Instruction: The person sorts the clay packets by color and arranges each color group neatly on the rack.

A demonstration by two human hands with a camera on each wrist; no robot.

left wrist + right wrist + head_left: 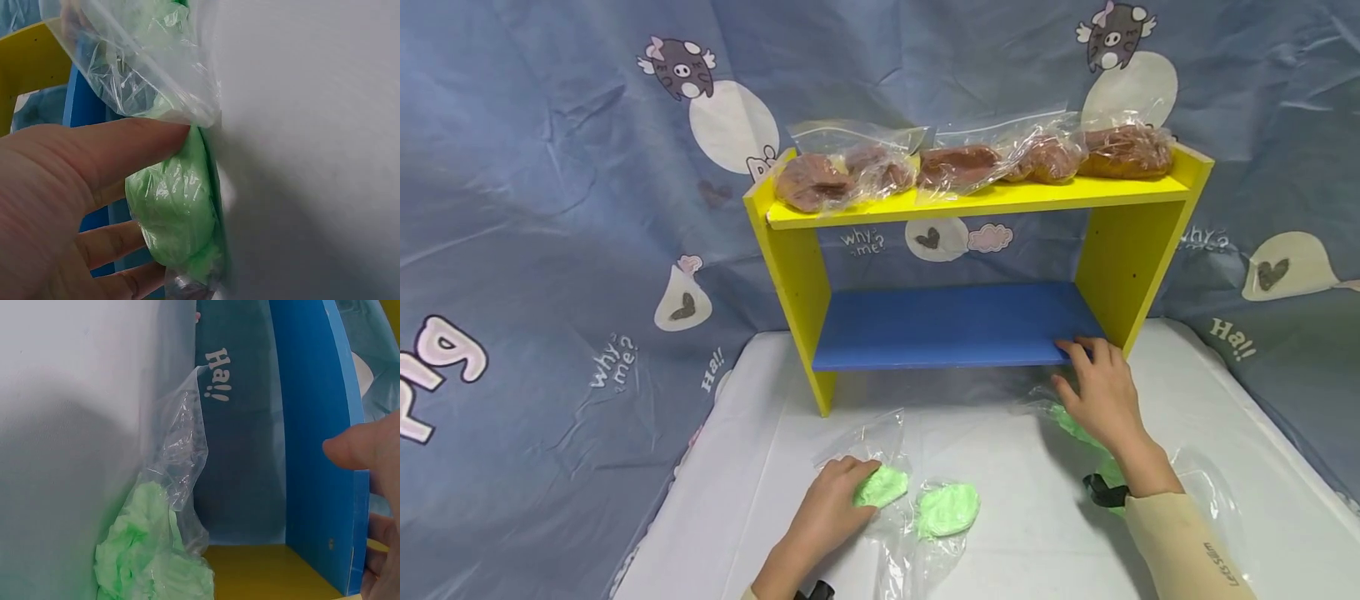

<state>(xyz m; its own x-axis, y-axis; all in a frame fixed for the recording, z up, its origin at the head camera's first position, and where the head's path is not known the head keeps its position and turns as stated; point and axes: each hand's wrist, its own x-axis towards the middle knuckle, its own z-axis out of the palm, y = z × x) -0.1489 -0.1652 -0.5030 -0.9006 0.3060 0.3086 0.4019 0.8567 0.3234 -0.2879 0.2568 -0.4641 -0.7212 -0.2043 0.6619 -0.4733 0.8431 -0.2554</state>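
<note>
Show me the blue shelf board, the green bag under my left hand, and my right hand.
blue shelf board (947, 325): head view, middle of its top face.
green bag (883, 485): head view, green lump beside the fingers.
right hand (1101, 392): head view, back of the hand.

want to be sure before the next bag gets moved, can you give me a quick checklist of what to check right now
1. Left hand grips a bag of green dough on the white table: ok.
2. Right hand rests on the blue shelf edge, holding nothing: ok.
3. Blue shelf has free room: ok.
4. Top yellow shelf is full of bags of brown dough: not ok for adding more.
5. Second green bag lies apart from the left hand: ok.
6. Bags sealed: cannot tell.
</note>
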